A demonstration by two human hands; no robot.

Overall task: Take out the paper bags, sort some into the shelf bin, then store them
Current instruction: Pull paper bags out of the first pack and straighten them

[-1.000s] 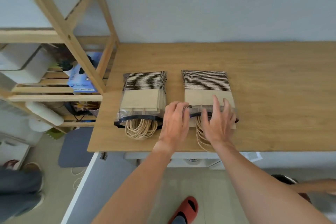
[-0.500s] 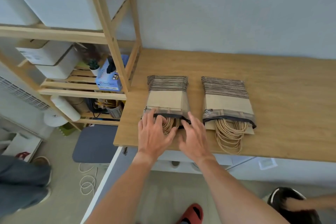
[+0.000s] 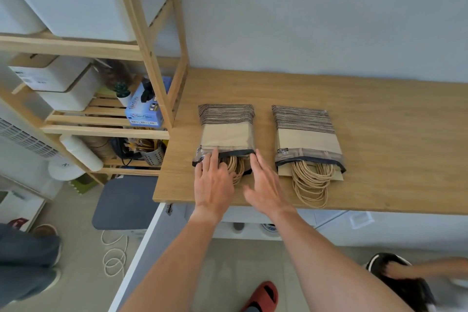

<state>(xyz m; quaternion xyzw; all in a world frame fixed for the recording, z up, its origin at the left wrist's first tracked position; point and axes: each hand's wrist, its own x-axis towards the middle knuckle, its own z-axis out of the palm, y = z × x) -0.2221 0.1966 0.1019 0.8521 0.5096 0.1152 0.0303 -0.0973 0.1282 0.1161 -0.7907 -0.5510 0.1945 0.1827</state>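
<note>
Two clear zip pouches full of brown paper bags lie side by side on the wooden table [image 3: 379, 119]. My left hand [image 3: 214, 180] rests on the mouth of the left pouch [image 3: 226, 132], fingers spread over its black zip edge and the cord handles. My right hand [image 3: 263, 182] touches the right end of that same mouth, fingers apart. Neither hand grips anything that I can see. The right pouch [image 3: 306, 139] lies untouched, its cord handles spilling toward the table's front edge. A large white shelf bin [image 3: 76, 0] sits on the top shelf at the left.
A wooden shelf unit [image 3: 152, 58] stands against the table's left end, holding white boxes, a blue glove box [image 3: 145, 109] and a metal cup. A grey stool [image 3: 124, 202] is below. Another person's leg is at far left, another's head at bottom right.
Both hands moved from the right pouch's mouth to the left pouch's mouth. The view swung left and up, bringing the shelf and white bin into sight.
</note>
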